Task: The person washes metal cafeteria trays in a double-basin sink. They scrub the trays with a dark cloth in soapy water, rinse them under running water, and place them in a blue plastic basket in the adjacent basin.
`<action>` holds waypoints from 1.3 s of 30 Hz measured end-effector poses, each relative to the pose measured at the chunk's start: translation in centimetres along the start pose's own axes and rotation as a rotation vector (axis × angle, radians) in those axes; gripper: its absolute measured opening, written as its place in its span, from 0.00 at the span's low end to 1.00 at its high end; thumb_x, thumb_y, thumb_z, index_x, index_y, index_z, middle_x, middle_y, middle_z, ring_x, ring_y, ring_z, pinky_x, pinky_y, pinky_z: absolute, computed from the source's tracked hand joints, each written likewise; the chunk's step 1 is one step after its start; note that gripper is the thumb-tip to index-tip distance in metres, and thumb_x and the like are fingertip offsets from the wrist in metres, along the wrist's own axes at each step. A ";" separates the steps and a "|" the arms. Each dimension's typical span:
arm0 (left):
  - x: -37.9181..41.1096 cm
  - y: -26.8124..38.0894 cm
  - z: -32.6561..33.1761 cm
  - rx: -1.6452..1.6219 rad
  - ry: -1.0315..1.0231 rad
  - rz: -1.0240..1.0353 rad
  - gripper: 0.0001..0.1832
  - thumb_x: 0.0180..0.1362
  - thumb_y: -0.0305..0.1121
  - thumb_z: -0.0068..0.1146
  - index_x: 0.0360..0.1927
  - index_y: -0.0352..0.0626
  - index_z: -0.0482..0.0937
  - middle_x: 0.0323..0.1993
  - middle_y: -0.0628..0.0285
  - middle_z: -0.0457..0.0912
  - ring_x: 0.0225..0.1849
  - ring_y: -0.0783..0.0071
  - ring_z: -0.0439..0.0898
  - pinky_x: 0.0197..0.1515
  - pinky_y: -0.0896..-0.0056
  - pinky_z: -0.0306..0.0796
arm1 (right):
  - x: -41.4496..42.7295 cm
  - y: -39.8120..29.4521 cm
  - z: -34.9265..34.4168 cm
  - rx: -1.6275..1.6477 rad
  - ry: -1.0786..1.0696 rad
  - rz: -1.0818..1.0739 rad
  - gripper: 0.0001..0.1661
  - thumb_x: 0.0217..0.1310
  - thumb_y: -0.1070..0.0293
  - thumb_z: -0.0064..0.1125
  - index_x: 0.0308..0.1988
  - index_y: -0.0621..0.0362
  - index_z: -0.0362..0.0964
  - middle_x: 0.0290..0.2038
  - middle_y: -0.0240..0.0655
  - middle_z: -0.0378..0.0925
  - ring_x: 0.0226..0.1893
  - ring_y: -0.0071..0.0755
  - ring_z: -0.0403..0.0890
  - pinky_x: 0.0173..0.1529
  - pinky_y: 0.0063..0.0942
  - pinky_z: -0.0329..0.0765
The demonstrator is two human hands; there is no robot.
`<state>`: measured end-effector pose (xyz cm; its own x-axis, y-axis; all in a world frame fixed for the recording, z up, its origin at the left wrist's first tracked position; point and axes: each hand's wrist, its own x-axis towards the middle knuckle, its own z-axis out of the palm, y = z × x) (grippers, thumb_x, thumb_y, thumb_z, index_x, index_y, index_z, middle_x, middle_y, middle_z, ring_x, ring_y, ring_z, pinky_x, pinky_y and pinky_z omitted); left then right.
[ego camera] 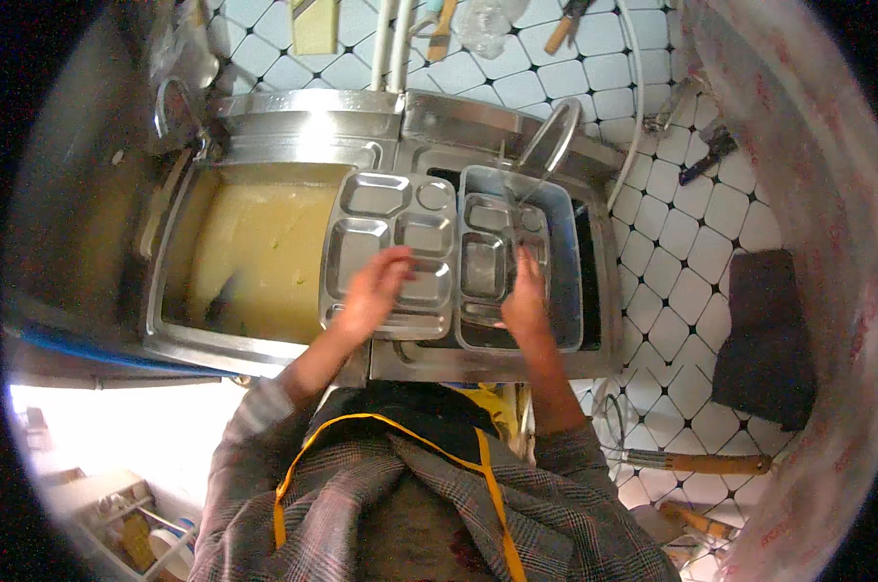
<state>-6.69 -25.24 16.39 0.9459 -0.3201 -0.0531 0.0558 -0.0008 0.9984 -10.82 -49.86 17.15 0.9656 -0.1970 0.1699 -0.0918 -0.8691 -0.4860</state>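
My left hand (377, 287) is over a stainless steel compartment tray (422, 234), which lies across the divider between two sinks. Its fingers are apart and slightly blurred. A second compartment tray (484, 265) sits inside a clear plastic tub (577, 291) in the right sink. My right hand (526, 298) is at that tray's right part, fingers pointing away from me; whether it grips the tray cannot be told. Water runs from the curved faucet (559, 142) into the tub. The left sink (264, 247) holds cloudy yellowish water with a dark item at its lower left.
Another faucet (179, 109) stands behind the left sink. On the tiled wall hang a yellow-green board (315, 28), a brush (443, 33), a dark cloth (763, 335) and a wooden-handled whisk (715, 463). A white hose (637, 109) runs down the wall right of the sinks.
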 end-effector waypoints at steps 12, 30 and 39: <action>9.2 -4.6 13.2 -0.586 -0.351 -0.429 0.14 0.58 0.27 0.44 0.48 0.35 0.69 0.41 0.55 0.77 0.41 0.66 0.77 0.44 0.67 0.71 | -3.4 -0.3 0.4 -0.161 0.015 -0.114 0.35 0.47 0.73 0.54 0.58 0.65 0.55 0.61 0.44 0.54 0.61 0.49 0.55 0.62 0.48 0.51; 15.7 -6.3 11.0 -0.660 -0.300 -0.432 0.19 0.53 0.29 0.56 0.50 0.42 0.69 0.42 0.61 0.76 0.39 0.66 0.75 0.42 0.60 0.73 | -2.1 18.5 -3.2 0.950 0.227 0.545 0.23 0.62 0.71 0.39 0.57 0.62 0.57 0.25 0.27 0.68 0.24 0.20 0.72 0.28 0.21 0.70; 18.9 -2.7 10.4 -0.616 -0.350 -0.329 0.10 0.54 0.26 0.57 0.40 0.45 0.73 0.30 0.68 0.76 0.31 0.75 0.75 0.32 0.72 0.73 | 2.4 21.2 -0.7 1.078 0.375 0.518 0.25 0.61 0.72 0.42 0.58 0.62 0.57 0.37 0.31 0.72 0.26 0.22 0.71 0.32 0.21 0.70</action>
<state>7.69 -41.15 12.83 0.6999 -0.6747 -0.2343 0.5804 0.3462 0.7371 -10.58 -69.11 7.84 0.7307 -0.6749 -0.1033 -0.0227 0.1272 -0.9916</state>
